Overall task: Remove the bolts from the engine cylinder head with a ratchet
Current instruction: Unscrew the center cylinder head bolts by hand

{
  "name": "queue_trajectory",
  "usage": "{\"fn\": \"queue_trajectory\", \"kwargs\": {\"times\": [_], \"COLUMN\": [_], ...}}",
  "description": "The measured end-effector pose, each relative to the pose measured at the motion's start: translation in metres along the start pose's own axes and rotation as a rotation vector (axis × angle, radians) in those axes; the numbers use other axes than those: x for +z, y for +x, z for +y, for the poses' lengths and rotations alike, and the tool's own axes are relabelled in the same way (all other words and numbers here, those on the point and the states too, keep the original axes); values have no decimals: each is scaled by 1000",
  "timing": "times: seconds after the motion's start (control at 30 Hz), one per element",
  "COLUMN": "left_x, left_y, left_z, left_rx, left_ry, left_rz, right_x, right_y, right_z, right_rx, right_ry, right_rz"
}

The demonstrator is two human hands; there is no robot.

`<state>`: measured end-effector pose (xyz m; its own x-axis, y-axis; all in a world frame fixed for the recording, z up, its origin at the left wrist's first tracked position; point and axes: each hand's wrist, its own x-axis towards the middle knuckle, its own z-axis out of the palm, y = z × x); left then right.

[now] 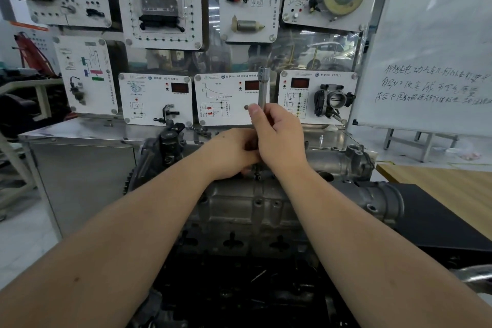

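Here, both bare forearms reach in from 7 and 5 o'clock and meet just above the frame's centre, over the engine [255, 210]. The right hand [279, 138] curls round a slim metal bar [263, 88], thumb pressed to its left side; the bar stands upright and its socket-like top sticks out toward 12 o'clock, well above the fist. Whether this bar is the ratchet's extension or its handle cannot be told, since its lower end is hidden behind the hands. The left hand [231, 152] sits just at 9 o'clock of the right, touching it, fingers curled in toward the bar's lower part; what exactly they pinch is hidden.

The cylinder head [338, 160] lies directly under the hands, a grey casting running from 9 to 3 o'clock across the middle. A small dark bolt [257, 174] shows just below the two hands, at the head's top surface.

Behind, from 10 to 2 o'clock, stands a wall of white training panels [155, 98] with diagrams, red displays and mounted parts, among them a throttle body [334, 100]. A whiteboard [431, 61] with handwritten lines leans at 2 o'clock. A wooden table [452, 181] shows at 3 o'clock, a steel cabinet [80, 168] at 9 o'clock.
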<state>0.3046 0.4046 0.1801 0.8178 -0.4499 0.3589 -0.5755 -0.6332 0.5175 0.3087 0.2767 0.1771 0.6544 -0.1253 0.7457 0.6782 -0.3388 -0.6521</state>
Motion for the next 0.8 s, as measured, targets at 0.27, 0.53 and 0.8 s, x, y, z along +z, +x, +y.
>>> {"fn": "queue_trajectory", "kwargs": {"times": [0.27, 0.53, 0.8], "left_x": [-1, 0, -2], "left_y": [-3, -3, -6], "left_z": [0, -2, 3], "left_rx": [20, 10, 27], "left_ry": [-81, -110, -126], "left_rz": [-23, -4, 0], "right_x": [3, 1, 3], "right_y": [2, 1, 2], "right_z": [2, 5, 3], "right_rx": [50, 1, 56], "right_ry": [62, -6, 66], "right_rz": [-78, -14, -55]}}
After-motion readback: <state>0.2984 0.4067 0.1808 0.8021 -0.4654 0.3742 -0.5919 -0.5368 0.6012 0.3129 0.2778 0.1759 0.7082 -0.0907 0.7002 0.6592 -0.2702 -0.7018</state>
